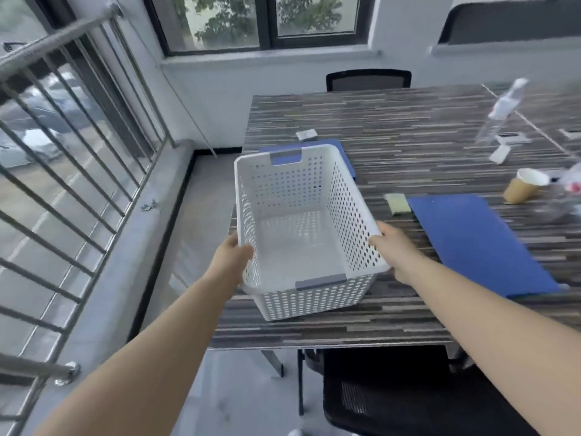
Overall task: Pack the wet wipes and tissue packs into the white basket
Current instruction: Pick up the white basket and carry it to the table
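1. The basket [301,228] is held over the near left corner of the bench [408,127]; whether its base touches the top I cannot tell. It is empty.
2. Left hand [234,256] at 9 o'clock of the basket: the grip is closed on the left rim, thumb inside, fingers hidden behind the wall.
3. Right hand [393,250] at 3 o'clock: the grip is closed on the right rim near the front corner.
4. Handling, as a judgement: perforated plastic, light while empty and fairly stiff, though the long walls may flex if squeezed. The grey handle cut-outs at 12 and 6 o'clock look the surer holds once loaded.
5. A small white pack [306,134] lies at 12 o'clock beyond the basket, a pale pack [397,202] at 2 o'clock. Probably soft and light; take them across the flat faces. Their film may be slippery.
6. No packing has begun.
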The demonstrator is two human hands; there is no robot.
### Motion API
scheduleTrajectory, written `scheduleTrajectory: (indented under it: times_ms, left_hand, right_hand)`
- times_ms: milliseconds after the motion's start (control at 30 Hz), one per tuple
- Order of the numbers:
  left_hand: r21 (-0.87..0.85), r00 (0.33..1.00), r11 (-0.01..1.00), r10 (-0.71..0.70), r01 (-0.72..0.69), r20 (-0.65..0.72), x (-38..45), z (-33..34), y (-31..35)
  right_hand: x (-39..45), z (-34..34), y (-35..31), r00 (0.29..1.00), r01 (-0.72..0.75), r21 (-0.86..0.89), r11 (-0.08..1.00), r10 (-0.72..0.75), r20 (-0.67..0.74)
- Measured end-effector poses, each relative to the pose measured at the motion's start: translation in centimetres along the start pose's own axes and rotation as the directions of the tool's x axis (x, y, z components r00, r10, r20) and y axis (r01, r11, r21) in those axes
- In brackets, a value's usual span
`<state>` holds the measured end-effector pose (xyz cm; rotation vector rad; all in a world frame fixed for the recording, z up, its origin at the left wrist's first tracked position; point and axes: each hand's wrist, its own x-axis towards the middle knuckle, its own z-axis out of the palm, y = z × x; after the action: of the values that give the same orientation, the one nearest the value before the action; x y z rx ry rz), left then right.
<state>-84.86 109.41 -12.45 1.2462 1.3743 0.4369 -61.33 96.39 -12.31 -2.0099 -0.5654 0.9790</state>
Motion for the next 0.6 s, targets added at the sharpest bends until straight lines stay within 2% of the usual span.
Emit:
scheduleTrajectory:
  times_ms: [100, 300, 600]
  left_hand:
    - [-0.05, 0.997, 0.999, -0.004, 0.008, 0.078, -0.4, 0.0, 0.1]
    - [-0.058, 0.969, 0.995, 0.088, -0.076, 0.231, -1.3, 1.9, 2.0]
    - [0.021, 0.882, 0.982, 0.157, -0.186, 0.445, -6.5, 11.5, 4.3]
  right_hand:
    - [-1.6, 0.1, 1.2, 0.998, -0.011, 0.048, 0.999, 0.014, -0.062]
    - [-4.8, -2.3, 3.0, 0.981, -0.012, 0.144, 0.99, 0.039, -0.189]
    - [-12.7, -10.3, 8.6, 0.9, 0.028, 0.326, 0.945, 0.118, -0.42]
